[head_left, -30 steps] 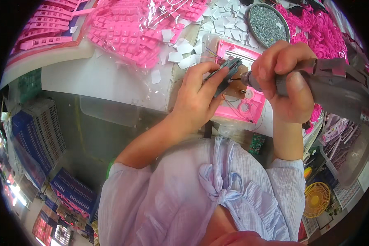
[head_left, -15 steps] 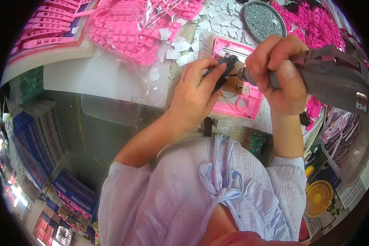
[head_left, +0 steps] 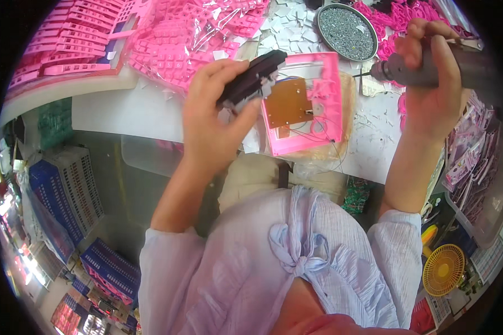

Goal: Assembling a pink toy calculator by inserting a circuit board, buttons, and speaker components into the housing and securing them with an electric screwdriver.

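Observation:
My left hand (head_left: pixel 211 120) grips a long black plastic part (head_left: pixel 256 75) with small metal-looking bits along its side. It is raised and tilted, over the left edge of a pink plastic housing (head_left: pixel 334 106). Inside the housing are a brown circuit board (head_left: pixel 289 103) and thin wires that trail over its lower edge. Off to the right, my right hand (head_left: pixel 439 84) is wrapped round a dark grey electric screwdriver (head_left: pixel 399 68). Its thin bit points left, apart from the housing. The screwdriver's rear end fades into the dark rim of the picture.
Beyond the housing stands a round dish of small metal screws (head_left: pixel 347 33) among scattered white pieces (head_left: pixel 289 28). Pink keypads in clear plastic (head_left: pixel 176 47) lie at the far left, pink cords (head_left: pixel 383 42) at the far right. A yellow basket (head_left: pixel 443 269) sits low on the right.
My left hand has moved left, carrying the black part off the housing. My right hand has drawn the screwdriver away to the right and up. The brown board now shows more fully.

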Demonstrator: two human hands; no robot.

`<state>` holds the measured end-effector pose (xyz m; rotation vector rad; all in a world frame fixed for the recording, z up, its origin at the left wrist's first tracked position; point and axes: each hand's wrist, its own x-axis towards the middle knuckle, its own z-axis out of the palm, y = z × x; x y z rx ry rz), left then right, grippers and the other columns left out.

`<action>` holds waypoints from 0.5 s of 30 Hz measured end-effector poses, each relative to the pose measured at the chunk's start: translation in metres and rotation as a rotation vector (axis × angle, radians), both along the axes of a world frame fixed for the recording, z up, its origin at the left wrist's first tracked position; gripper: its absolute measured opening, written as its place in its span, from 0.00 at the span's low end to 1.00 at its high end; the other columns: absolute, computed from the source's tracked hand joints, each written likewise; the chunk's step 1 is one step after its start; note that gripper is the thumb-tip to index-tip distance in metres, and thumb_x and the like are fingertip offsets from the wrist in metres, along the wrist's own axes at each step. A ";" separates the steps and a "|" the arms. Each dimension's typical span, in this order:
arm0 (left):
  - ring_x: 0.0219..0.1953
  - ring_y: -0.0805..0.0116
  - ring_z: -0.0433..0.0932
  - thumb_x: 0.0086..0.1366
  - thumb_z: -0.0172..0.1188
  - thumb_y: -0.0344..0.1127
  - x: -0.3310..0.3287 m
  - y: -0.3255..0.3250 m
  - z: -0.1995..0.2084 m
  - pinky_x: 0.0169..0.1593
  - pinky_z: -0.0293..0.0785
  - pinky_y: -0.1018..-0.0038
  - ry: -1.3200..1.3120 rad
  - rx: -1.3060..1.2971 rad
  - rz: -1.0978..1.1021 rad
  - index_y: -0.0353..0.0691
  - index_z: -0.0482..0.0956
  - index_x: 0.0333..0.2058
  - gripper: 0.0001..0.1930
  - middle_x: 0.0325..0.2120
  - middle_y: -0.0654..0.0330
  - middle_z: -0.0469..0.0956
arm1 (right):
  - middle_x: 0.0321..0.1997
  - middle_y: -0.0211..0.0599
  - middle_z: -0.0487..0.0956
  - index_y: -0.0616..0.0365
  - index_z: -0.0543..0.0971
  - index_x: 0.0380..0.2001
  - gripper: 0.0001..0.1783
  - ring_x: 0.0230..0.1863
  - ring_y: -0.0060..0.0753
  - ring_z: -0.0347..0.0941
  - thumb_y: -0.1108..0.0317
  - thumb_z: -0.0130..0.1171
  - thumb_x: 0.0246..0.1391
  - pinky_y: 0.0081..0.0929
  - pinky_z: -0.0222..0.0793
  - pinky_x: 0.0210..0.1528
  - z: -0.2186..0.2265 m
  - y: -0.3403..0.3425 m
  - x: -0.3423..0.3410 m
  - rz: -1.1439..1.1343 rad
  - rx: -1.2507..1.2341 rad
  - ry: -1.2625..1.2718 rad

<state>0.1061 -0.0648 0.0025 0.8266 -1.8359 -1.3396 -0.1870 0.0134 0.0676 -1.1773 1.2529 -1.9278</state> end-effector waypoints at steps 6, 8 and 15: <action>0.54 0.63 0.75 0.58 0.65 0.19 -0.019 -0.013 -0.025 0.59 0.72 0.71 -0.064 -0.215 0.042 0.31 0.77 0.54 0.23 0.54 0.52 0.73 | 0.42 0.48 0.78 0.74 0.76 0.46 0.11 0.33 0.29 0.70 0.78 0.55 0.62 0.29 0.67 0.41 0.003 0.000 -0.005 -0.072 -0.061 -0.037; 0.53 0.60 0.76 0.58 0.65 0.19 -0.027 -0.008 -0.027 0.57 0.73 0.70 0.009 -0.178 0.113 0.32 0.78 0.53 0.22 0.52 0.51 0.74 | 0.40 0.46 0.79 0.75 0.76 0.45 0.12 0.33 0.29 0.71 0.78 0.57 0.61 0.29 0.67 0.40 -0.001 0.005 -0.011 -0.117 -0.050 -0.012; 0.50 0.51 0.77 0.57 0.66 0.21 -0.018 -0.005 -0.024 0.54 0.73 0.63 -0.231 -0.684 0.195 0.31 0.80 0.51 0.21 0.49 0.46 0.76 | 0.38 0.42 0.80 0.75 0.77 0.45 0.13 0.34 0.28 0.73 0.78 0.61 0.59 0.25 0.68 0.38 -0.005 0.017 -0.019 -0.210 -0.020 0.036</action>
